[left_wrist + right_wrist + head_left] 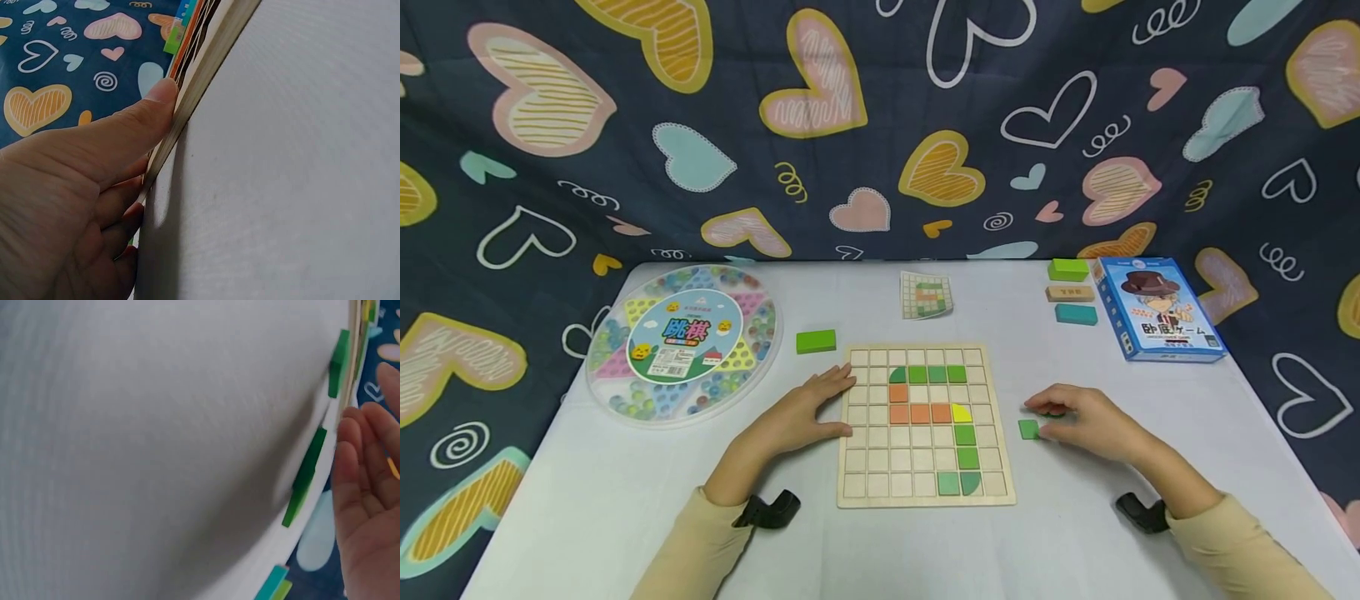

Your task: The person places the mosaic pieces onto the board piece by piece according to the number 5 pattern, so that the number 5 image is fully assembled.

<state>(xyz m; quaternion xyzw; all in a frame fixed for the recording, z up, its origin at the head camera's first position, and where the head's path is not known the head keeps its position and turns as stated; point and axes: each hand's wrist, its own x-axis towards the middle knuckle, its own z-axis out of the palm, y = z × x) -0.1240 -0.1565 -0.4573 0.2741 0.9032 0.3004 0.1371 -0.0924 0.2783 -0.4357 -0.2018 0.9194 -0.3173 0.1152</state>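
A wooden grid board (865, 462) lies on the white table with a winding row of green, orange and yellow tiles set in its cells. My left hand (793, 408) touches the board's left edge, thumb and fingers spread apart; the left wrist view shows the thumb (164, 94) against the rim. To the right of the board, my right hand (1093, 425) is just above loose green pieces. One green square tile (1028, 429) lies by its thumb, and another green piece (1055, 413) is partly hidden beneath the hand. The right wrist view shows nothing held by the fingers (350, 469).
Behind the board lies a pattern card (927, 296). A round Chinese checkers set (760, 287) and a green block (816, 342) are at left. At the back right are a light green block (1067, 269), a wooden block (1070, 293), a teal block (1076, 314) and a blue game box (1165, 312).
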